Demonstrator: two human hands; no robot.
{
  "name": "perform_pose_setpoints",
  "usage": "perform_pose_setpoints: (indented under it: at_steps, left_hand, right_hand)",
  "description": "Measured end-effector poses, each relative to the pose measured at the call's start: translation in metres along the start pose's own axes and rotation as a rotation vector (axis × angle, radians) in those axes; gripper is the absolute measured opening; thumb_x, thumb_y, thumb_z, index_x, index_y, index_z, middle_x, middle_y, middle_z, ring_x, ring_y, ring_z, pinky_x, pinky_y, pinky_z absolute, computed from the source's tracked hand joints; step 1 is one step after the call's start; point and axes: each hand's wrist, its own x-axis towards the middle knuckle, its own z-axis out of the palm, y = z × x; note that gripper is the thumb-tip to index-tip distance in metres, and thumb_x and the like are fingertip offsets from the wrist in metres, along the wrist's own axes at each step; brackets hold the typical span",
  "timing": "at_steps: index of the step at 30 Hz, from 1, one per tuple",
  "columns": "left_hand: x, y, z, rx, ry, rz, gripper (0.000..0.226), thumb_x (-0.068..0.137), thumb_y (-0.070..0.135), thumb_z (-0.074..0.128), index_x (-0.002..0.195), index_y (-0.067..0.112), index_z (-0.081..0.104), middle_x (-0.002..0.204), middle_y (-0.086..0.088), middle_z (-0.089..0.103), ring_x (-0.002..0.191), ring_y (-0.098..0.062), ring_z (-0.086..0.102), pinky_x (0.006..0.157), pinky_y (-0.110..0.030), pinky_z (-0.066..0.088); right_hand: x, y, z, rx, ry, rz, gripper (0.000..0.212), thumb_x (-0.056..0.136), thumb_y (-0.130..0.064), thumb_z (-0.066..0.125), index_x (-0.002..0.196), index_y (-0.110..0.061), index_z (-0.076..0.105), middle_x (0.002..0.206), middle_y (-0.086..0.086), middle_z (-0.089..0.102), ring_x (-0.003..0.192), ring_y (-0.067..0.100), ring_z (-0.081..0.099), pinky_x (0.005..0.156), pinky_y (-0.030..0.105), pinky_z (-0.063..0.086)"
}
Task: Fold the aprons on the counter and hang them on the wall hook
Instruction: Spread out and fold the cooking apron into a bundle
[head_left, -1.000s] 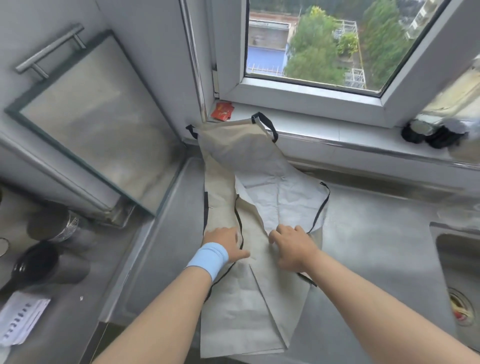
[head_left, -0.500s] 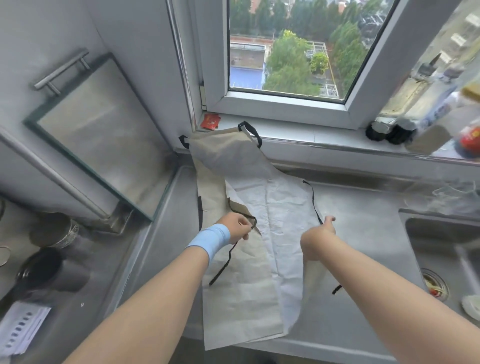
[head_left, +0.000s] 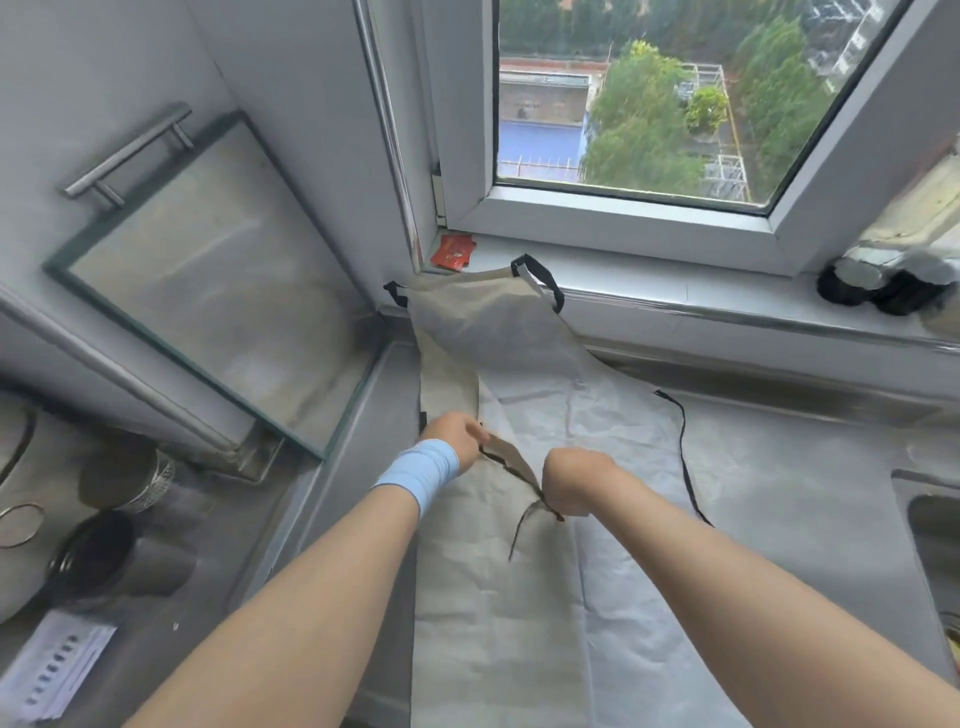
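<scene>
While the apron (head_left: 571, 415) lies on the counter (head_left: 779, 467), bib against the window sill (head_left: 675, 291), its side edge (head_left: 511, 457) is pinched by the left hand (head_left: 454, 439) and clenched in the right hand (head_left: 571, 486); a lengthwise fold is judged under way, to be carried across next.
</scene>
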Motion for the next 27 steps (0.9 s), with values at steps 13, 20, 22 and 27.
perform_pose_setpoints:
  at_steps: [13, 20, 22, 27]
  left_hand:
    - [0.054, -0.026, 0.020, 0.098, 0.108, 0.079, 0.037, 0.096, 0.011, 0.039, 0.126, 0.022, 0.058, 0.129, -0.003, 0.060, 0.116, -0.024, 0.056, 0.099, -0.029, 0.042]
    - [0.078, 0.016, 0.039, 0.640, 0.050, 0.333, 0.057, 0.094, 0.033, 0.049, 0.147, 0.039, 0.027, 0.142, -0.003, 0.032, 0.131, -0.026, 0.032, 0.098, -0.042, 0.040]
    - [0.086, 0.028, 0.046, 0.709, 0.005, 0.377, 0.059, 0.094, 0.039, 0.049, 0.148, 0.036, 0.025, 0.151, -0.001, 0.023, 0.138, -0.024, 0.023, 0.105, -0.042, 0.036]
    - [0.084, 0.035, 0.058, 0.774, -0.106, 0.265, 0.076, 0.091, 0.045, 0.050, 0.154, 0.033, 0.008, 0.160, -0.001, 0.002, 0.145, -0.027, 0.011, 0.110, -0.044, 0.031]
  right_hand:
    - [0.086, 0.009, 0.014, 0.313, 0.443, 0.159, 0.025, 0.096, -0.022, 0.042, 0.106, -0.012, 0.063, 0.109, 0.013, 0.067, 0.098, 0.034, 0.065, 0.069, 0.034, 0.044]
    - [0.081, 0.042, 0.031, 0.224, 0.855, -0.254, 0.036, 0.074, -0.010, 0.034, 0.095, -0.014, 0.063, 0.097, 0.008, 0.058, 0.084, 0.033, 0.056, 0.060, 0.035, 0.040]
    - [0.080, 0.045, 0.042, 0.085, 0.771, -0.367, 0.039, 0.072, -0.013, 0.034, 0.096, -0.017, 0.064, 0.102, 0.004, 0.062, 0.088, 0.030, 0.057, 0.067, 0.038, 0.041]
    - [0.071, 0.074, 0.063, 0.092, 0.523, -0.428, 0.064, 0.075, 0.001, 0.046, 0.134, -0.020, 0.053, 0.148, 0.005, 0.047, 0.130, 0.029, 0.047, 0.092, 0.041, 0.044]
